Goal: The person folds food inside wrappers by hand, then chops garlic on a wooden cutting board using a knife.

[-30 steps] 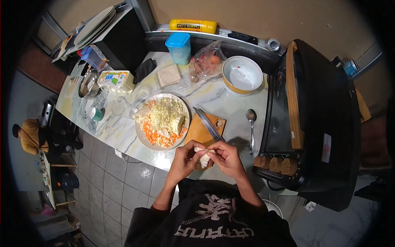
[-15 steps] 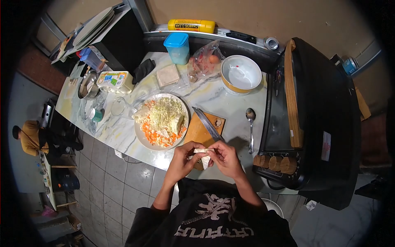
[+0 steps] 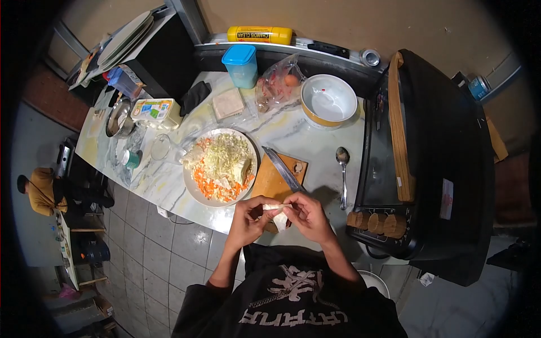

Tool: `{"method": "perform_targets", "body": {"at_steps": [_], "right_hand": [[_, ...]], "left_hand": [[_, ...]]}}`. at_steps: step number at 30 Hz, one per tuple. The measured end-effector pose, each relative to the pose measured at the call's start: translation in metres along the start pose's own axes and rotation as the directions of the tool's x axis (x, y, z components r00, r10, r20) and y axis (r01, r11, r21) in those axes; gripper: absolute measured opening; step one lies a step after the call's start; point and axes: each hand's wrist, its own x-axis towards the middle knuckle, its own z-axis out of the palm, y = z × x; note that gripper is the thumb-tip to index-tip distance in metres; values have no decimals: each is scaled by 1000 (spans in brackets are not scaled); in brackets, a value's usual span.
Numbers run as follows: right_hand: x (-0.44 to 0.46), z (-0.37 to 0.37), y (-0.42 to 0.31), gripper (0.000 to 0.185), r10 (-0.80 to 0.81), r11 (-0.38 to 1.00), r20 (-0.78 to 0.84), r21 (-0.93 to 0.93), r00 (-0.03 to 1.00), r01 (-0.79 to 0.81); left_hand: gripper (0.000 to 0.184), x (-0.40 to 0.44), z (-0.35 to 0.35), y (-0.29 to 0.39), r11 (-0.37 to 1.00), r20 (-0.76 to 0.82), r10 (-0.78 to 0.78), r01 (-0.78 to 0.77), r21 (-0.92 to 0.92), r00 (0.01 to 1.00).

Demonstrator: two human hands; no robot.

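Left hand [image 3: 247, 221] and right hand [image 3: 310, 218] together — pinching one pale piece [image 3: 280, 221] above the near end of the cutting board [image 3: 266, 183].
Yellow bottle [image 3: 259, 35] on the ledge [image 3: 220, 39] reads CHAMOIS CLEAN; the tub [image 3: 169, 119] carries a label too small to read. Bare counter [image 3: 328, 151] runs between board and one spoon [image 3: 342, 155] — one heaped plate [image 3: 195, 190] sits left, near the counter's edge. One knife [image 3: 280, 166] lies on the board; three wooden knobs [image 3: 376, 223] line the black appliance [image 3: 445, 163].

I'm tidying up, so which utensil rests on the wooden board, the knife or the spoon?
The knife: its blade lies diagonally across the wooden board, just beyond the right hand. The spoon lies off the board, on the marble counter.
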Motion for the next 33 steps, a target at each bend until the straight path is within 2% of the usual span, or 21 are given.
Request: {"method": "perform_targets", "body": {"at_steps": [1,3,5,9,11,15,18,21,28,33], "right_hand": [[-1,-2,0,9,13,1000,14,-10,1000,-13],[-1,-2,-3,11,28,999,29,-20,999,-27],[-1,0,-10,16,20,999,18,31,1000,-21],[-2,1,-9,19,-57,998,19,3,998,57],[-4,-1,-11,21,3,1000,33,24,999,-4],[-5,1,-9,20,-19,1000,28,8,999,19],[-7,1,-8,19,14,998,13,65,1000,-15],[-7,1,-7,18,24,998,10,55,1000,-24],[-8,-1,-5,17,28,998,9,63,1000,-29],[-6,3,-13,19,4,998,-18,55,1000,-3]], "left_hand": [[11,0,2,2,1000,0,0,0,0,1000],[12,0,7,9,984,-7,-1,0,-177,1000],[12,-1,6,8,984,19,-32,35,-176,999],[11,-2,6,9,971,62,-108,119,-205,992],[11,-1,6,11,972,67,-87,99,-214,994],[11,0,2,13,981,119,-39,60,-187,992],[11,1,-1,19,977,176,-17,53,-204,984],[11,2,-3,24,985,194,-43,74,-157,980],[11,3,-2,19,981,173,-73,102,-164,982],[10,4,-1,9,978,141,-41,69,-199,989]]}}
